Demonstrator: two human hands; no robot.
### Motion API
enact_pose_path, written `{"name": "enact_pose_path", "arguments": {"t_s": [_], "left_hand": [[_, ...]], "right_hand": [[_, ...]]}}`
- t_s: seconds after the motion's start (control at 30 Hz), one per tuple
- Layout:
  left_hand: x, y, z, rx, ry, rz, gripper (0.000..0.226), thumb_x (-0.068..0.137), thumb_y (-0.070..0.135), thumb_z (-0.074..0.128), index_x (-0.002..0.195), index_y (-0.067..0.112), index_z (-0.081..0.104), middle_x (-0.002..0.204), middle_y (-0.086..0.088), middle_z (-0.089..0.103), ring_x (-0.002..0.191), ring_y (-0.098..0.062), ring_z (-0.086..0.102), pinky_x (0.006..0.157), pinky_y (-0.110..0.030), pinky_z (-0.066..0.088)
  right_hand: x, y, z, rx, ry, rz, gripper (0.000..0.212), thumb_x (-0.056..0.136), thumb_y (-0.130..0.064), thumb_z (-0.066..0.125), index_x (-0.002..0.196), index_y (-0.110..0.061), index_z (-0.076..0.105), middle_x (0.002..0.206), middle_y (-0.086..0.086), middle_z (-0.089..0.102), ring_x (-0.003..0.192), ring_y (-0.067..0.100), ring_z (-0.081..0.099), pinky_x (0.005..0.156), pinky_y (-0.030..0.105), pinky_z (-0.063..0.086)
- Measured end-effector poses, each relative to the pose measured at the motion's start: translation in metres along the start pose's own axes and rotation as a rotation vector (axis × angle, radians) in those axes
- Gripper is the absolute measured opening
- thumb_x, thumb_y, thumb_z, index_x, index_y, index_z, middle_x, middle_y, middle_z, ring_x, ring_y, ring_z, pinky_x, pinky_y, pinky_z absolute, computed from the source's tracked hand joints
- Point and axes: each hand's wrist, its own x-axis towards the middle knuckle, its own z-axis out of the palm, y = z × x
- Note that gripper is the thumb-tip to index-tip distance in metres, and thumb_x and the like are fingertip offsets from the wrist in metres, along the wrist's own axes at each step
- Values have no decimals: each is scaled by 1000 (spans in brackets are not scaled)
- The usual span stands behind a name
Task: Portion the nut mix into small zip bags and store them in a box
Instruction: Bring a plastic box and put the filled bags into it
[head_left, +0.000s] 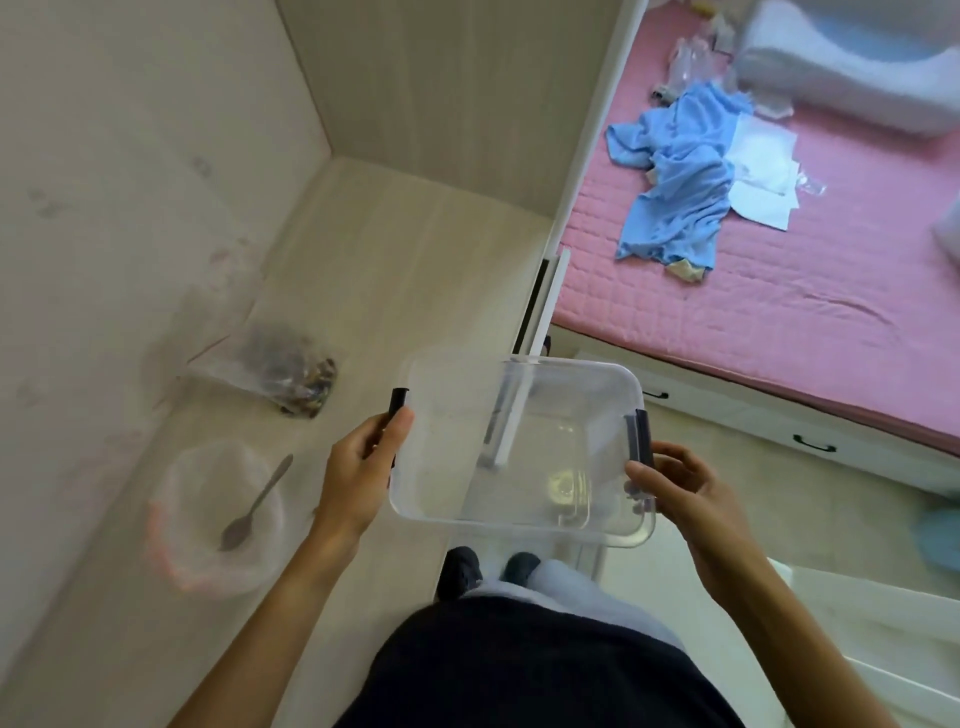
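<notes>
I held an empty clear box in both hands above the desk's near edge.

My left hand gripped its left side by the black clip; my right hand pinched the right clip. The big bag of nut mix lay on the desk, well left of the box, beyond a bowl with a spoon. I seemed to be fetching the box; next it needed setting down beside them. No small bags were clearly visible.

A pale wood-grain worktop sits in a recess of matching walls; a bed with pink quilted cover stands alongside, above white drawers.
</notes>
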Motion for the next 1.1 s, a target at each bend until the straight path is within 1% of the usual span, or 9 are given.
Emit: {"name": "enact_pose_path", "arguments": {"t_s": [0.13,0.27,0.4,0.47,0.6,0.77,0.83,0.93,1.1], "left_hand": [[35,11,16,-15,-7,-19,63,81,83,61,98,25,76,85,-1,63,79,-10,58,71,-32,49],[71,28,41,-19,69,-37,65,79,86,58,96,26,76,87,-10,71,78,-9,63,68,-25,51],[104,55,74,-33,272,-72,77,80,85,56,86,9,63,65,11,48,61,-5,45,62,-26,38],[111,69,85,-54,383,-127,73,80,85,56,75,12,51,63,11,40,58,-6,39,61,-26,35],[111,88,100,-155,609,-215,75,81,82,56,73,9,38,61,8,33,55,-10,37,65,-35,33],[95,90,118,-302,835,-338,80,78,80,58,89,1,59,68,1,61,59,-9,65,62,-31,51],[92,88,131,-399,859,-405,71,79,73,61,97,5,65,76,1,73,67,-11,72,59,-26,56],[91,88,154,-570,825,-478,45,91,53,68,109,12,67,94,-4,79,80,-13,78,61,-26,60],[107,97,190,-899,663,-508,52,85,44,77,120,6,67,104,-6,81,95,-19,79,72,-35,65]], "right_hand": [[45,-20,-6,-6,3,-2,50,73,-40,81,117,-23,68,100,-2,78,90,16,76,76,28,58],[113,-51,-17,-40,-40,-1,53,72,-41,83,118,-21,68,103,1,78,93,19,76,74,27,58],[198,-100,-20,-78,-158,-17,49,76,-38,83,119,-22,69,104,2,77,94,19,75,72,24,58],[232,-129,-14,-128,-230,-17,39,82,-32,82,118,-23,69,105,4,76,94,19,74,71,24,58],[293,-196,15,-297,-460,-117,29,90,-28,75,118,-25,67,104,1,75,97,21,72,83,36,59],[353,-260,97,-599,-718,-319,25,97,-28,68,122,-27,67,105,-4,71,95,17,66,86,34,56],[367,-273,140,-706,-803,-419,26,99,-24,65,125,-24,67,98,-6,68,88,16,65,84,33,54],[376,-283,212,-858,-924,-607,28,102,-17,60,129,-16,67,91,-2,64,76,15,59,65,22,46],[365,-277,314,-1147,-1144,-844,29,106,-18,50,128,-7,65,101,12,67,83,26,61,63,30,41]]}}
